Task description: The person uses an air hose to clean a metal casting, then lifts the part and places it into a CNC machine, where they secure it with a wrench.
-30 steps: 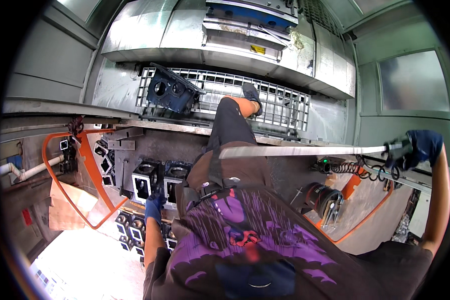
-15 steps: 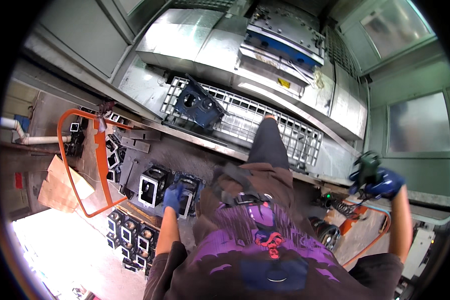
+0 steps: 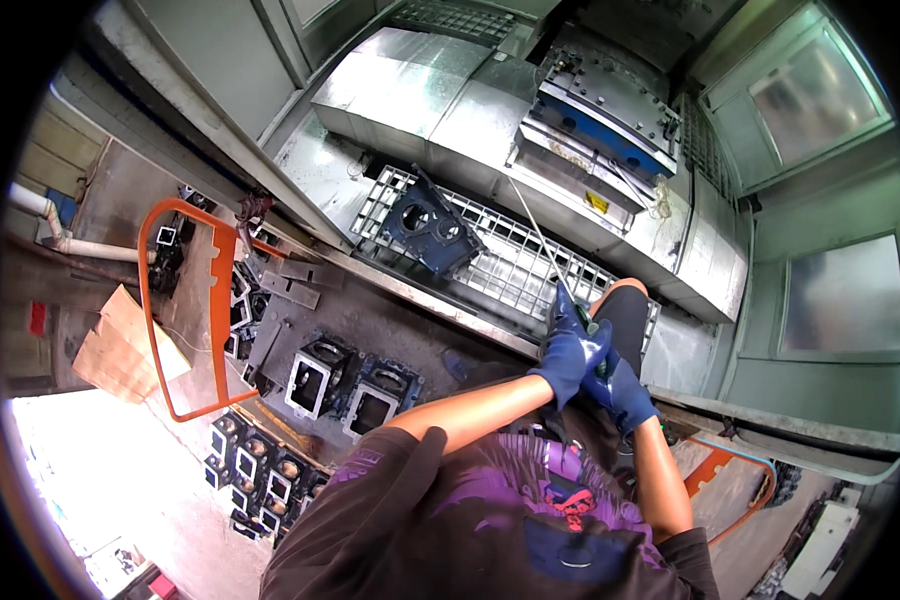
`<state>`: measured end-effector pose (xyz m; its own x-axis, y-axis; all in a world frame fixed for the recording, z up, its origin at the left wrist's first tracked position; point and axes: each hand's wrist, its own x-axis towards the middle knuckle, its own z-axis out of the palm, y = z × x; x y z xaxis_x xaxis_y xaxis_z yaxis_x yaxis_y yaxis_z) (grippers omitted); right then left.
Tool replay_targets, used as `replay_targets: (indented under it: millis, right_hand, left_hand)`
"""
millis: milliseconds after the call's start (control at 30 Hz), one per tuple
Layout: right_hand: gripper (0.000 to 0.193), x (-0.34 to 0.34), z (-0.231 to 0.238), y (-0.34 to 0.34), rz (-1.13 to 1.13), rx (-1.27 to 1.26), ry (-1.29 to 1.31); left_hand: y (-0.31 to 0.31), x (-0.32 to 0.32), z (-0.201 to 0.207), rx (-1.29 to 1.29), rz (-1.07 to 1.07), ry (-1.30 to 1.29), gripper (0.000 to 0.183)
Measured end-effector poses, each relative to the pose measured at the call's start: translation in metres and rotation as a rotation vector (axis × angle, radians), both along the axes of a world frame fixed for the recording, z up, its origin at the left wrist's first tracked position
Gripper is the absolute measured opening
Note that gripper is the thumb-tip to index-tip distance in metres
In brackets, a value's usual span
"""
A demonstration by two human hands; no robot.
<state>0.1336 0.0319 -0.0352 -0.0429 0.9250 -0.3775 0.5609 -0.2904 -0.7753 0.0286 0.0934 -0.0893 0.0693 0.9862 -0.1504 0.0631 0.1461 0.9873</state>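
Observation:
In front of my body, both hands in blue gloves meet on an air gun with a green body and a long thin metal nozzle. My left hand is closed around it near the nozzle's base. Just below, my right hand is closed on the same tool, and the two gloves hide most of its body. The nozzle points up and slightly left, across the metal grating. Left of it, a dark cast metal housing with round openings lies tilted on that grating, apart from my hands.
Two boxy castings with square openings, one beside another, stand at lower left. An orange metal frame rises farther left, near rows of castings. Behind the grating sits a machine fixture. A door with a window is at right.
My right hand has come in from the far right with the air gun. My left hand has left the casting at lower left and joined it on the tool. The view has shifted.

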Motion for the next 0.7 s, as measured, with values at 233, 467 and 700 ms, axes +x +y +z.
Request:
replay_targets:
  millis: [233,467,700]
  right_hand:
    - [0.046,-0.001,-0.003,-0.02,-0.05,-0.64,0.224]
    - [0.028,0.035,-0.088,0.027,0.243,-0.187,-0.194]
    - [0.032,0.068,-0.124,0.148,0.33,-0.436,-0.711]
  left_hand:
    - [-0.023,-0.011,0.011,-0.197,-0.074,0.029,0.111]
    - [-0.012,-0.061,-0.083,-0.401,-0.138,-0.229,0.096]
    - [-0.047,-0.263,-0.181,-0.58,-0.006,0.787,0.049]
